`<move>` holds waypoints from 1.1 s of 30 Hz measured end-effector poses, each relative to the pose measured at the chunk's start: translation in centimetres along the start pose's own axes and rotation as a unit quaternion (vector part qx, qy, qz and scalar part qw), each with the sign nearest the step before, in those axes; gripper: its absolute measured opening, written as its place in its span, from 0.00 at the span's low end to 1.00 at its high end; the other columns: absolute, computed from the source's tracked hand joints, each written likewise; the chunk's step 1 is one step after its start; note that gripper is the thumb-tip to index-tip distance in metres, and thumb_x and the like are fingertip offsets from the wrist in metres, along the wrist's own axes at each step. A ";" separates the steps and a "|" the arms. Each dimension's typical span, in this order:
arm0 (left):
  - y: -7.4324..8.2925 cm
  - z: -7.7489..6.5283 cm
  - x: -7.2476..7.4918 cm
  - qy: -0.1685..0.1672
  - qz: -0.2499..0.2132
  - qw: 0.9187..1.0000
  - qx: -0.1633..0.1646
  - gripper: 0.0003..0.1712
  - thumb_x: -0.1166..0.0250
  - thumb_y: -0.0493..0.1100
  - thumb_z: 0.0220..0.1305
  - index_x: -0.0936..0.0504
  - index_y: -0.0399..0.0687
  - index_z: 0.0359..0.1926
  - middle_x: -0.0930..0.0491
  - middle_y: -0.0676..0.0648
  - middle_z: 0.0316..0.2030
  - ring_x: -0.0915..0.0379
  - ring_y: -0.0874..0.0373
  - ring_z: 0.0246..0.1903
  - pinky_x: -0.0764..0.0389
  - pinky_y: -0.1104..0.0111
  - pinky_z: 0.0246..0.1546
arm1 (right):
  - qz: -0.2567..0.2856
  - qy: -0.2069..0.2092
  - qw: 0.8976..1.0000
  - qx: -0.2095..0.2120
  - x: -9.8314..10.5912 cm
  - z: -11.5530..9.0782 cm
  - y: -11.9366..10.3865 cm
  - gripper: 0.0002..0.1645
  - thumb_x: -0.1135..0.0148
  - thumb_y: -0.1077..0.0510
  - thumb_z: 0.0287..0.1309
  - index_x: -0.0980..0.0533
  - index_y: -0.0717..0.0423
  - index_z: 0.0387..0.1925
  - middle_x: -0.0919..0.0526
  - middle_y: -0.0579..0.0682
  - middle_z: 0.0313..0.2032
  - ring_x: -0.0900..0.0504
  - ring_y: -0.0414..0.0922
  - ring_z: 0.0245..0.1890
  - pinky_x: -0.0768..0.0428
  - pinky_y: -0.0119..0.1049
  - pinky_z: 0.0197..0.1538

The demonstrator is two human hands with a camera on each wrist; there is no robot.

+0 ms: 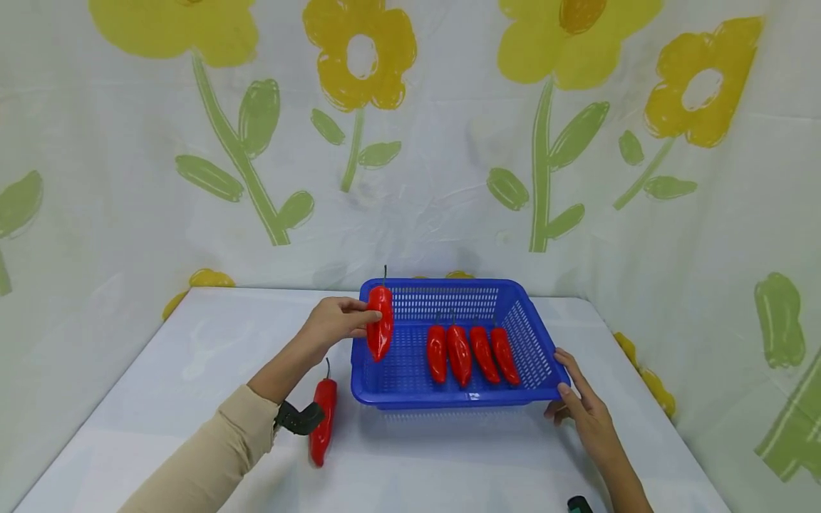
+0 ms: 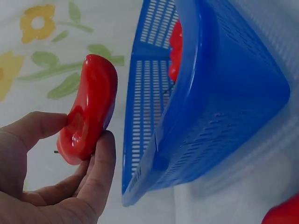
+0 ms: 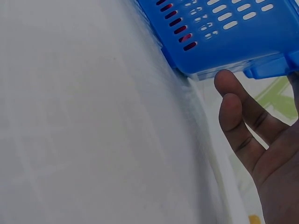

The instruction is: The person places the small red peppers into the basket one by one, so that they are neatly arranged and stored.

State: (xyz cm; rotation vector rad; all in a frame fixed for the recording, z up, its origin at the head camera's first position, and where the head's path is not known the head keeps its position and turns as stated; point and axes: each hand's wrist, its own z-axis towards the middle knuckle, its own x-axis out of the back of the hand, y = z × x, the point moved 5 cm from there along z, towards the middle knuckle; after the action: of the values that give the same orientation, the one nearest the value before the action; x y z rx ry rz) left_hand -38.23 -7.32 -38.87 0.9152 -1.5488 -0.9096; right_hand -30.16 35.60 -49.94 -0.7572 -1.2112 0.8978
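My left hand (image 1: 338, 320) pinches a red chili pepper (image 1: 381, 324) between thumb and fingers, its thin stem pointing up. It is held over the left side of a blue plastic basket (image 1: 417, 399); in the left wrist view the pepper (image 2: 96, 105) shows beside the basket's rim (image 2: 187, 84). Several red peppers (image 1: 459, 356) lie side by side inside, toward the right. My right hand (image 1: 586, 410) holds the basket's front right corner, thumb and index finger at the rim. In the right wrist view, two fingers (image 3: 247, 116) hang loosely bent below the basket (image 3: 224, 51).
Another red pepper (image 1: 324, 420) lies on the white table (image 1: 160, 406) left of the basket, partly behind the black strap (image 1: 300, 419) on my left wrist. A white curtain (image 1: 436, 206) with yellow flowers hangs behind the table. A small dark object (image 1: 579, 504) shows at the bottom edge.
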 end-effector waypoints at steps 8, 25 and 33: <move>1.0 1.4 -0.8 -0.026 0.050 0.998 0.011 0.28 0.29 0.48 0.62 0.23 0.32 0.56 0.17 0.38 0.45 0.14 0.51 0.37 0.16 0.59 0.48 | 0.005 -0.004 1.000 0.011 0.0 0.2 0.0 0.31 0.56 0.50 0.78 0.45 0.35 0.78 0.40 0.37 0.71 0.17 0.50 0.30 0.15 0.38 0.31; 1.4 3.6 -5.9 -0.071 0.071 0.993 0.067 0.15 0.26 0.40 0.56 0.20 0.32 0.36 0.17 0.40 0.32 0.14 0.49 0.32 0.14 0.61 0.39 | 0.002 -0.005 1.000 0.005 0.1 0.3 0.2 0.31 0.56 0.50 0.78 0.45 0.34 0.77 0.39 0.39 0.71 0.17 0.50 0.30 0.15 0.38 0.31; 1.7 5.0 -7.1 -0.053 0.112 0.987 0.107 0.26 0.26 0.37 0.54 0.27 0.28 0.49 0.19 0.38 0.35 0.15 0.47 0.33 0.13 0.62 0.34 | 0.006 -0.008 1.000 0.005 0.2 0.3 0.2 0.31 0.55 0.50 0.78 0.45 0.34 0.77 0.39 0.34 0.70 0.17 0.50 0.30 0.15 0.38 0.32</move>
State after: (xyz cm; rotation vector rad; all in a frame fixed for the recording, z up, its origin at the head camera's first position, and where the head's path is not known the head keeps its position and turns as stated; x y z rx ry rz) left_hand -42.41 0.23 -40.92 0.8310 -1.8264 -0.6490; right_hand -30.44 35.90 -50.00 -0.7527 -1.2161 0.9204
